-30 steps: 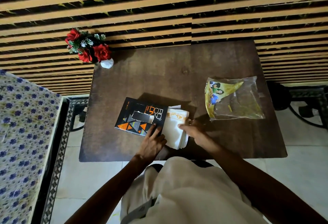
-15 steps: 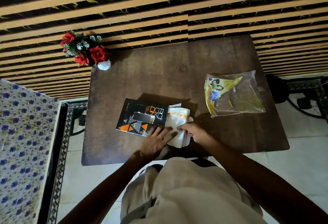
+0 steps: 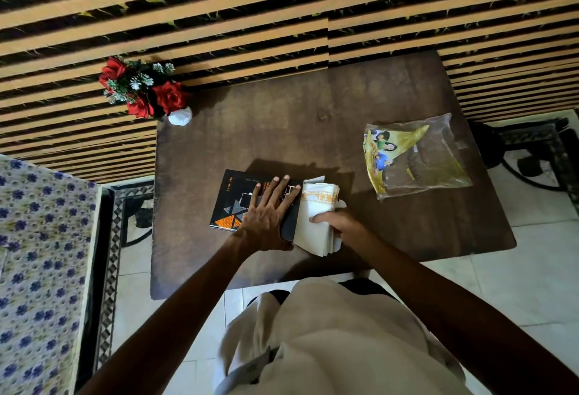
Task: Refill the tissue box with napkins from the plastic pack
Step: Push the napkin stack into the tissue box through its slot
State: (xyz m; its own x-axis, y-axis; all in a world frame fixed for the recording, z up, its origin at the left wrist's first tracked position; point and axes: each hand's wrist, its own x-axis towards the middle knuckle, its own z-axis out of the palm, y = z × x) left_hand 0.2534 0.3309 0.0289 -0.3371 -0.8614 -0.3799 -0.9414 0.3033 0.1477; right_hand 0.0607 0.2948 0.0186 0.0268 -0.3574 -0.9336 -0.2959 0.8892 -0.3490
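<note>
A flat black tissue box (image 3: 230, 203) with orange triangles lies near the front edge of a dark wooden table (image 3: 282, 131). My left hand (image 3: 269, 213) rests flat on top of it, fingers straight and spread. A stack of white napkins (image 3: 316, 225) with an orange band sticks out of the box's right end. My right hand (image 3: 340, 222) grips the stack at its right side, thumb on top. The clear plastic pack (image 3: 416, 156) with a yellow printed label lies flat to the right, apart from both hands.
A small white vase of red artificial roses (image 3: 144, 90) stands at the table's far left corner against a striped wall. A floral-covered seat (image 3: 40, 269) is at the left. Black metal furniture legs (image 3: 532, 156) stand right of the table on a tiled floor.
My left hand slid from the box's near corner up onto its top and now lies flat across it. My right hand stays on the napkin stack at the box's right end.
</note>
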